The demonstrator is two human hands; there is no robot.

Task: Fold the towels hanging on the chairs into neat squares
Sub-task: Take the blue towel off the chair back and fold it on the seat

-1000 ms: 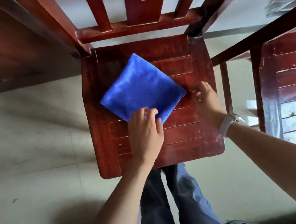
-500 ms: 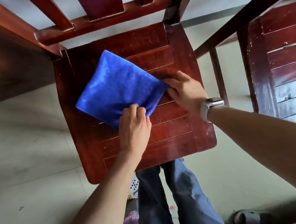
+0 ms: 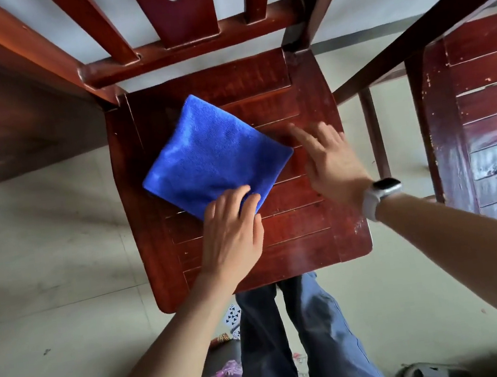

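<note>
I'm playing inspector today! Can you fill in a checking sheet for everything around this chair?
Surface: red-brown wooden chair seat, slatted, scuffed.
Job's things: blue towel folded into a square, lying flat on the seat.
Clutter: playing cards on the floor below.
Hands: left hand has fingers resting on the towel's near corner; right hand is open beside the towel, a watch on the wrist.
Cables: nothing seen.
Surroundings: second wooden chair at right, pale floor.
</note>
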